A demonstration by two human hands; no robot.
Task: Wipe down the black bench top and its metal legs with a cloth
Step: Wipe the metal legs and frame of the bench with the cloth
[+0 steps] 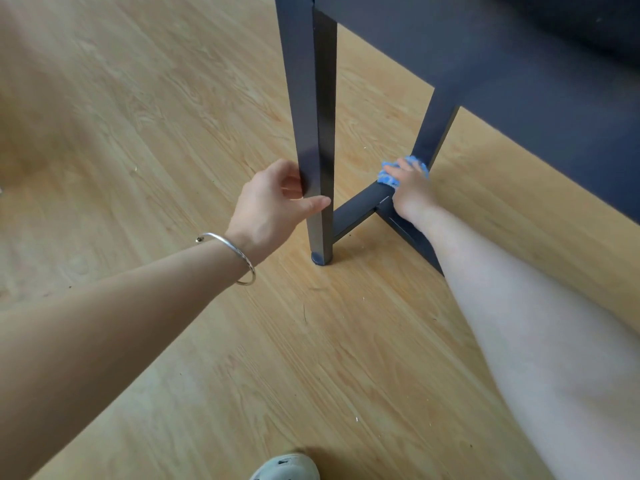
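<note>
**Bench leg wipe, low crossbar**

Shoe (pixel 285 467) at near edge, on wood floor (pixel 138 133). Left hand (pixel 273 199): fingers curled round near leg (pixel 318 98), thumb across its front. Right hand (pixel 412 192): fingers bunched on blue cloth (pixel 388 176), pressing it to crossbar (pixel 360 206) at far leg (pixel 433 133) base. Tabletop (pixel 519 46) above, far right.

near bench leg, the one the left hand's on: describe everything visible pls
The near leg is a dark, square-section metal tube, standing upright on the wood floor on a round dark foot cap. The left hand grips it low down, thumb across its front. A low crossbar joins it near the bottom.
</note>
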